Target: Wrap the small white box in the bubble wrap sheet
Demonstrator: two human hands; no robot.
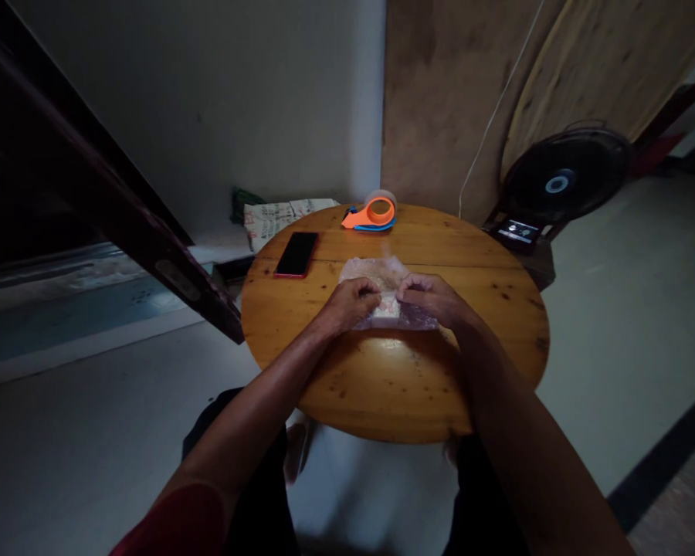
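A crinkled sheet of clear bubble wrap (371, 268) lies on the round wooden table (486, 297). On its middle, between my hands, rests a small whitish item (387, 309) with faint reddish marks; its kind is too blurred to tell. My left hand (349, 303) is closed in a pinch on the left part of the wrap, beside the whitish item. From the other side, my right hand (433, 297) pinches the wrap with thumb and fingers. Both sets of fingertips are close together, partly hiding the wrap beneath them.
An orange and blue tape dispenser (356, 221) stands at the table's far edge. Left of the wrap lies a dark phone (298, 253) with a red edge. Beyond the table are a printed sack (289, 215) at left and a black fan (591, 174) at right.
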